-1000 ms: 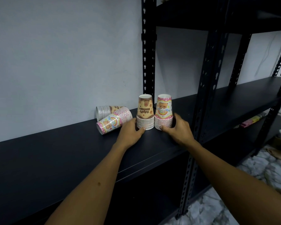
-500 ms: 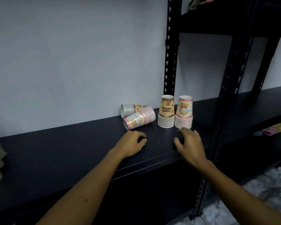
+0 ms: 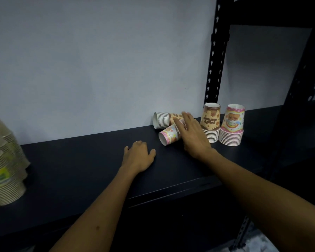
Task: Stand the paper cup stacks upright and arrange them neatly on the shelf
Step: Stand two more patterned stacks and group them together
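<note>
- Dark shelving (image 3: 80, 170) against a pale grey wall (image 3: 98, 60) is where we work, with a black perforated upright (image 3: 215, 57) rising behind the cups.
- Our right hand (image 3: 193, 135), the grip nearest the cups, reaches over the two lying stacks with its fingers straight and spread; whether the fingertips touch a stack, we cannot tell, and it clasps nothing.
- Our left hand (image 3: 138, 157) rests on the shelf board, fingers loosely bent, holding nothing, well short of the cups.
- Under the right hand lies the pink lying stack (image 3: 168, 136), on its side, mouth toward us and to the left.
- Just behind it, near the wall, lies the brown lying stack (image 3: 162, 120), also on its side, its rims pointing left.
- Just right of that hand, the brown upright stack (image 3: 210, 120) stands mouth-down.
- Beside it, further right, the pink upright stack (image 3: 232, 124) stands mouth-down too; the two sit close together.
- Far left, well apart from these, blurred green-and-white cup stacks (image 3: 2, 170) stand at the edge of view.
</note>
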`<state>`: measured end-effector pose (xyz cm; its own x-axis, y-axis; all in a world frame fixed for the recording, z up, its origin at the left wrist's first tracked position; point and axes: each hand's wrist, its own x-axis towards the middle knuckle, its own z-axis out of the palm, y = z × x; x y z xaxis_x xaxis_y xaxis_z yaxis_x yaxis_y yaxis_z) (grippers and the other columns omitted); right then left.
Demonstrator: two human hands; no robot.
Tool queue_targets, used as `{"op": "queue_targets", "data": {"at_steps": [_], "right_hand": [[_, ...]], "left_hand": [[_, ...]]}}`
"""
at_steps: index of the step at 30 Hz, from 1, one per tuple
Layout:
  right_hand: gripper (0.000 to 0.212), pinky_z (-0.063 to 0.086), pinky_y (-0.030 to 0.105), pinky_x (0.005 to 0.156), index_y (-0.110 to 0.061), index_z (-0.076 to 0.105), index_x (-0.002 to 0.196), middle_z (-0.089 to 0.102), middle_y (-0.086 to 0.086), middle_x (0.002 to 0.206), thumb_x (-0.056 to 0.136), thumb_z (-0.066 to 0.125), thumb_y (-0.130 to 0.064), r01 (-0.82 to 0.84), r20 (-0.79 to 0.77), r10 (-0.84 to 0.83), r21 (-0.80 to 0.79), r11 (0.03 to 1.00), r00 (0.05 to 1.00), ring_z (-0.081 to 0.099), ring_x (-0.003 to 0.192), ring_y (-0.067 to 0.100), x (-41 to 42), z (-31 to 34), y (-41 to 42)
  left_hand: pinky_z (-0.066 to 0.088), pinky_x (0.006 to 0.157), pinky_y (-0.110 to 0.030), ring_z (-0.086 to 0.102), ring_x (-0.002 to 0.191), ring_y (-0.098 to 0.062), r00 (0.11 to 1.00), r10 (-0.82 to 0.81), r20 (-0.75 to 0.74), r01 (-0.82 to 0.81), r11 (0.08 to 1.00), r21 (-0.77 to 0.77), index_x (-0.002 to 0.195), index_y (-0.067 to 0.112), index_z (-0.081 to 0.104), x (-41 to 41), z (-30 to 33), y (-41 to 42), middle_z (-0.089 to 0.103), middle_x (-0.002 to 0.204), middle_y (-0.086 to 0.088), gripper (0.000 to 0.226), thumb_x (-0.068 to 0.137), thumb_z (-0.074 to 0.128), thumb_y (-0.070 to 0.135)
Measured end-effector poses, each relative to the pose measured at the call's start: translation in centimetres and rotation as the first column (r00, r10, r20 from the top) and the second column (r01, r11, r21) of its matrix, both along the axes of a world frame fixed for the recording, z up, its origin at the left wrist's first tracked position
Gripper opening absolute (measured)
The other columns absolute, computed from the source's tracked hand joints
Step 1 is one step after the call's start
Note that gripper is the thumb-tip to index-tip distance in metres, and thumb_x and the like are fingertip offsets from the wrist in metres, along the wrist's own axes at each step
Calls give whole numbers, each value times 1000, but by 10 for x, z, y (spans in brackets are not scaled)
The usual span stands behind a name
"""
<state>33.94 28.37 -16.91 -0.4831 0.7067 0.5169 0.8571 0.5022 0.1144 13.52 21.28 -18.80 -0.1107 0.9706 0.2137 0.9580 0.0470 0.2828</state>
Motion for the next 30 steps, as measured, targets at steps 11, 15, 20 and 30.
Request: {"op": "queue_targets", "data": {"at_steps": [11, 15, 20, 30], "right_hand": [[64, 41, 47, 100, -5, 47, 128, 46, 25, 132, 74, 77, -22, -4, -11, 6, 112, 994, 1000, 46, 120, 39, -6, -5, 14], [69, 45, 37, 97, -8, 42, 132, 49, 13, 132, 77, 77, -31, -221, -459, 197, 1, 975, 867, 50, 116, 25, 3, -6, 1], [64, 53, 29, 89, -20, 48, 129, 61, -1, 123, 78, 70, -53, -325, -685, 133, -160, 932, 717, 60, 107, 12, 7, -7, -18], [56, 54, 33, 80, -19, 51, 122, 65, -1, 112, 81, 66, -54, -160, -738, 20, -120, 980, 675, 63, 100, 14, 11, -18, -7]], "left_hand": [[33, 106, -51, 53, 106, -21, 1000, -3, 0, 3, 1000, 13, 98, 12, 56, -3, -5, 4, 57, 108, -3, 38, 94, 41, 46], [37, 101, -49, 54, 98, -20, 1000, 15, -4, -15, 999, 29, 85, 17, 48, -1, -2, 3, 58, 101, -2, 31, 91, 43, 46], [45, 90, -43, 53, 104, -24, 996, 53, -74, -48, 996, 70, 105, 13, 54, 3, 6, 8, 58, 111, -7, 35, 90, 45, 44], [34, 107, -43, 23, 142, -31, 980, -76, -184, 122, 960, 252, 149, 10, 22, 7, 39, 89, 18, 156, -16, 76, 84, 62, 20]]}}
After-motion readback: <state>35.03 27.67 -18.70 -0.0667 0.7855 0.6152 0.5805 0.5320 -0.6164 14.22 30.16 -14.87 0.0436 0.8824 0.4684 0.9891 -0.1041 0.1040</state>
